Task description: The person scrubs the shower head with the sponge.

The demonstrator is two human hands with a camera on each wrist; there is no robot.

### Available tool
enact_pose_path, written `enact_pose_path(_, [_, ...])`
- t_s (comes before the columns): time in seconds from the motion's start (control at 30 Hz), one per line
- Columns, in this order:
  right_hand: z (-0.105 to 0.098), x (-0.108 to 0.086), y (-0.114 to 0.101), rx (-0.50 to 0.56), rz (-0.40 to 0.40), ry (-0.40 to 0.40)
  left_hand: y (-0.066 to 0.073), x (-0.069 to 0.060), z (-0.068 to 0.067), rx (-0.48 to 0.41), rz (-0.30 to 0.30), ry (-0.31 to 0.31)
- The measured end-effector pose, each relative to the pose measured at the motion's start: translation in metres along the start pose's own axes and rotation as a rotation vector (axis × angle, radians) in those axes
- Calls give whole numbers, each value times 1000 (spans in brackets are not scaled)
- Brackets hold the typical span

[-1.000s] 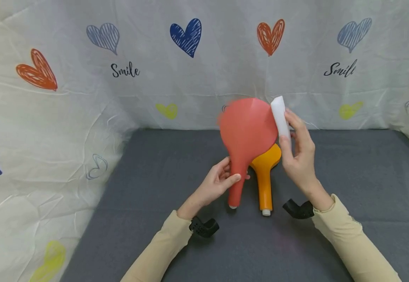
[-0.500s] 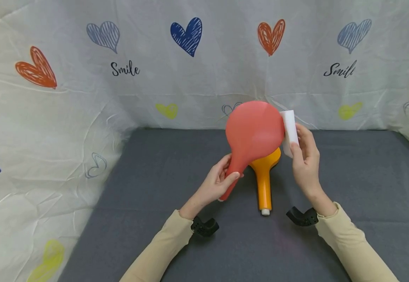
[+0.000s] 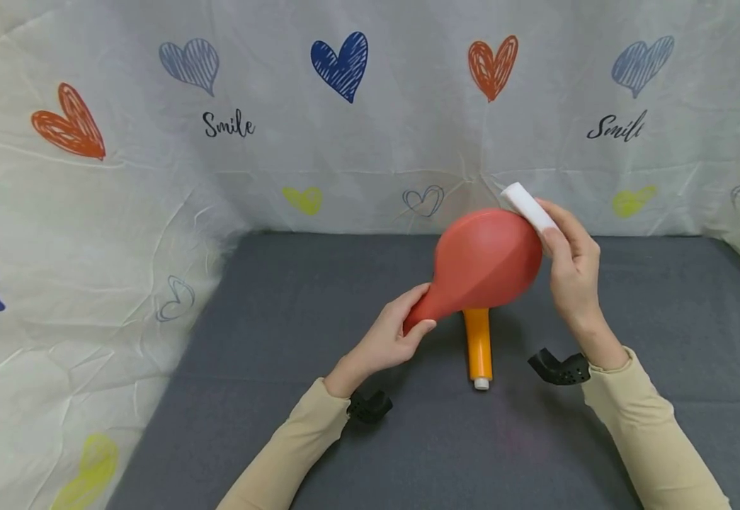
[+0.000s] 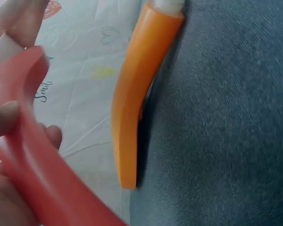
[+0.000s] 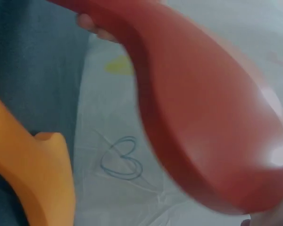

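A red paddle-shaped object (image 3: pixel 487 258) is held up and tilted, its round head toward the upper right. The left hand (image 3: pixel 385 336) grips its handle; the left wrist view shows fingers round the red handle (image 4: pixel 52 174). In the right hand (image 3: pixel 576 273) a white block (image 3: pixel 529 205) is pinched, lying against the upper right rim of the red head. Beneath, an orange paddle-shaped object (image 3: pixel 478 343) with a white end cap rests on the table, its head hidden behind the red one in the head view. The right wrist view shows the red head (image 5: pixel 203 108) large.
A dark grey cloth (image 3: pixel 268 297) covers the table. Behind it and at the left hangs a pale sheet (image 3: pixel 408 142) printed with hearts and the word Smile. A black wrist device (image 3: pixel 561 367) is on each forearm.
The red object has tilted further right and its head has lowered, now covering the orange head. The right hand and white block have moved right along its rim, and the block leans left.
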State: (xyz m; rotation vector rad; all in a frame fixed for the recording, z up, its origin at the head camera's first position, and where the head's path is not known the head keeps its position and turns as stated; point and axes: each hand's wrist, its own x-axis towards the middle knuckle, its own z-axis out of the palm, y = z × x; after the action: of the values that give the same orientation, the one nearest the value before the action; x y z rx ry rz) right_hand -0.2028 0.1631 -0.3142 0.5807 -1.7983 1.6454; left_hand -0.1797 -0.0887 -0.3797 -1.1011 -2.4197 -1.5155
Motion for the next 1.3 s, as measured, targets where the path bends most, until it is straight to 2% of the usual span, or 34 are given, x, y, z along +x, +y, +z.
enact_pose_path(0.1, [-3,-6,5,-54,25,21,0,1,0,19,19,57])
enact_pose_path(0.2, [-5,-15,13,-109,87,35,2,1,-2,40,32,99])
enact_pose_path(0.27, [-7,-19,15,-123,122,37,3,1,-4,67,35,108])
enact_pose_path(0.37, [-6,-18,12,-146,112,17,4,2,-6,118,40,101])
enact_pose_path(0.47, [-2,-11,-2,-154,38,-16,5,1,-6,239,45,95])
enact_pose_path(0.63, [7,0,-21,-249,-192,-96,10,2,-1,515,107,124])
enact_pose_path(0.7, [7,3,-23,-278,-251,-109,11,3,1,583,129,142])
enact_pose_path(0.77, [6,3,-26,-285,-265,-103,12,3,3,614,134,157])
enact_pose_path(0.83, [4,2,-27,-275,-225,-88,12,4,4,623,125,171])
enact_pose_path(1.0, [-2,-4,-22,-291,-53,-64,12,3,6,612,87,184])
enact_pose_path(1.07, [-3,-6,-16,-310,-42,-55,14,2,7,626,75,184])
enact_pose_path(1.17, [0,-8,-5,-356,-135,-47,17,2,9,676,64,190])
enact_pose_path(1.3, [12,-10,0,-495,-357,-107,19,2,11,763,64,216])
